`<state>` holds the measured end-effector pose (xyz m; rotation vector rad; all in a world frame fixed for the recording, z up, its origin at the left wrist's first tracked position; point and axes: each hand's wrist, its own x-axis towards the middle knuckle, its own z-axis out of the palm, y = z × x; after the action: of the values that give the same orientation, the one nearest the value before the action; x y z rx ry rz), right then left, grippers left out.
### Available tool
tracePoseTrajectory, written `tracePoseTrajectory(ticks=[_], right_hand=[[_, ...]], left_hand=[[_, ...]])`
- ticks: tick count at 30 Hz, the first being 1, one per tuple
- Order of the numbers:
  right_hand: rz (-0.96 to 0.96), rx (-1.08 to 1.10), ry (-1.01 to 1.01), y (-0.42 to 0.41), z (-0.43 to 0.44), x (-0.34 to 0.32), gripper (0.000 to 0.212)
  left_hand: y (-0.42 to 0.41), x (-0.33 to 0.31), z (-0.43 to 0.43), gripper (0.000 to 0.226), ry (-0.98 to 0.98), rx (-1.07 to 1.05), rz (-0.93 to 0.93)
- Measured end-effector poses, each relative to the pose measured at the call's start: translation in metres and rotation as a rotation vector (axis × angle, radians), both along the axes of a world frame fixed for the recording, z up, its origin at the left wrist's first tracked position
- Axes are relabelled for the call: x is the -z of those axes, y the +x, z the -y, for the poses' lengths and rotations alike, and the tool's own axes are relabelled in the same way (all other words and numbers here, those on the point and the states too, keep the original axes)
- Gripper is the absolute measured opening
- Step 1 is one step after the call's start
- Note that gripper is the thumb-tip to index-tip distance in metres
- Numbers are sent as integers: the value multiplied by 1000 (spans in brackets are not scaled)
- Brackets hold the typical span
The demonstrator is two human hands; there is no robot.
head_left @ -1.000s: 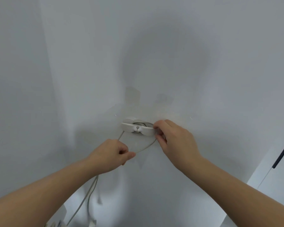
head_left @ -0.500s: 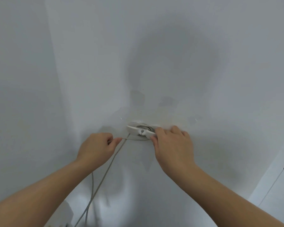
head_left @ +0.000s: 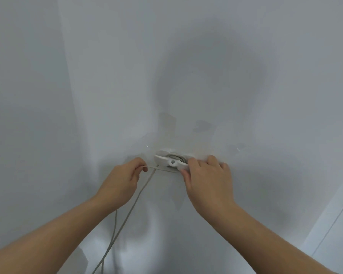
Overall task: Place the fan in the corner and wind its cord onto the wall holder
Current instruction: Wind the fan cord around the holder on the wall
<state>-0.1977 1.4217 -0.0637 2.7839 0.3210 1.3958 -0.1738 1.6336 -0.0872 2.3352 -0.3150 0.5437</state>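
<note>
So left hand [head_left: 121, 181] swung up from under holder [head_left: 171, 161], cord [head_left: 141, 191] pinched, another loop going on; right hand [head_left: 206, 177] still grips holder, winding continues

Smooth white plastic with a slight sheen on the wall holder [head_left: 171, 162]. Matt, rubbery-looking pale grey sheath on the cord [head_left: 136, 196]. Flat, matt painted finish, pale grey-white, smooth and unmarked, across the wall [head_left: 107, 76].

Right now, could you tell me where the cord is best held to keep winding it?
Probably pinch the cord on the free run just left of the wall holder, coming from the left, as the left hand does; the right hand occupies the holder's right end.
</note>
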Motion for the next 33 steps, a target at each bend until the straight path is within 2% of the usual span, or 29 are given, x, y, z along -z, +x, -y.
tracePoseTrajectory(ticks=[7, 10, 13, 16, 19, 25, 30, 33], right_hand=[[12, 9, -1, 0, -1, 3, 19], [11, 13, -2, 1, -1, 3, 19], [-3, 17, -12, 0, -1, 3, 18], [-18, 25, -22, 0, 0, 4, 19], [-28, 22, -18, 0, 0, 4, 20], [-91, 2, 36, -3, -3, 4, 22], [-44, -46, 6, -10, -2, -6, 32], [-42, -251, -6, 0, -9, -22, 29]], left_hand=[[-7, -7, 0, 22, 78, 43, -47], [-4, -8, 3, 45, 80, -17, -34], [1, -10, 7, 51, 49, -103, -34], [6, -12, 10, 45, 21, -190, -58], [10, -15, 9, 30, -41, -179, -87], [10, -16, 13, 25, -364, -64, -188], [11, -18, 13, 26, -356, -73, -178], [13, -16, 11, 25, -323, -85, -153]])
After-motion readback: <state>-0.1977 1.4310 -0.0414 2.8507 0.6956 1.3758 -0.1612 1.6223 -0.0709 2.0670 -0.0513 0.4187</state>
